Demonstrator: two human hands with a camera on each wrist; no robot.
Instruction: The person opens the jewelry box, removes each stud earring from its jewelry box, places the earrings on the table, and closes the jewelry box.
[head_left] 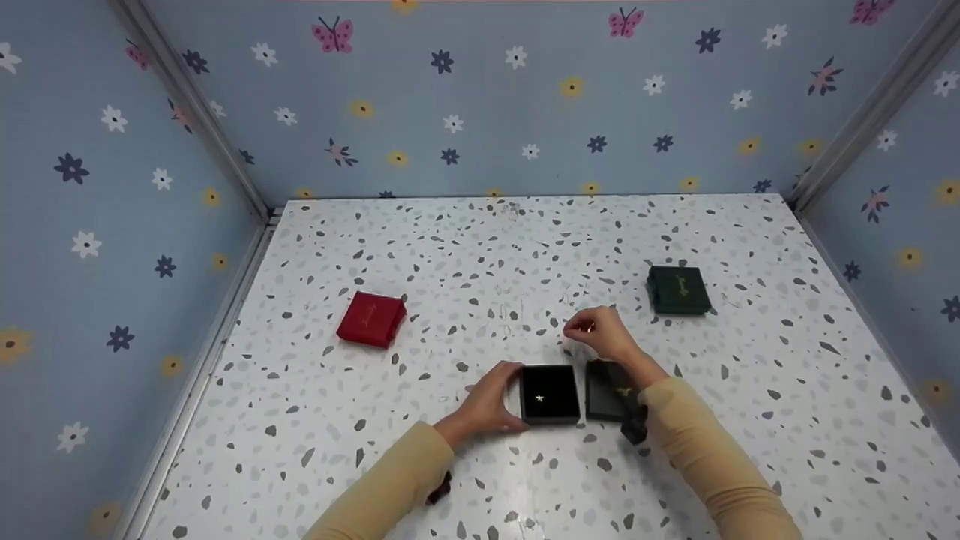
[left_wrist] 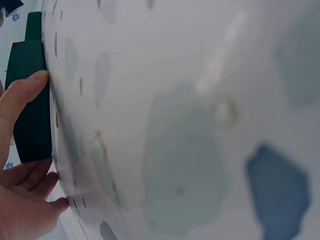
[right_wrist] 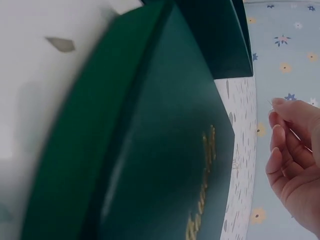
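Note:
My left hand (head_left: 484, 401) grips the left side of a small dark green jewelry box base (head_left: 550, 421), fingers at its far corner and thumb at the near one. Its black insert (head_left: 555, 379) bears a tiny shiny piece of jewelry (head_left: 539, 398). In the left wrist view, the thumb presses the box's green wall (left_wrist: 31, 125). Beyond the box, my right hand (head_left: 604, 332) is raised, thumb and forefinger pinching a tiny thin piece (right_wrist: 270, 104) whose kind I cannot tell. The box's lid (head_left: 604, 394), with gold lettering (right_wrist: 204, 180), lies under the right wrist.
A red box (head_left: 371, 320) sits at the left of the speckled table (head_left: 450, 247). Another green box (head_left: 681, 290) stands at the back right. Several thin, faint small items (head_left: 504, 309) lie beyond the open box. Flowered panels (head_left: 487, 97) enclose the back and sides.

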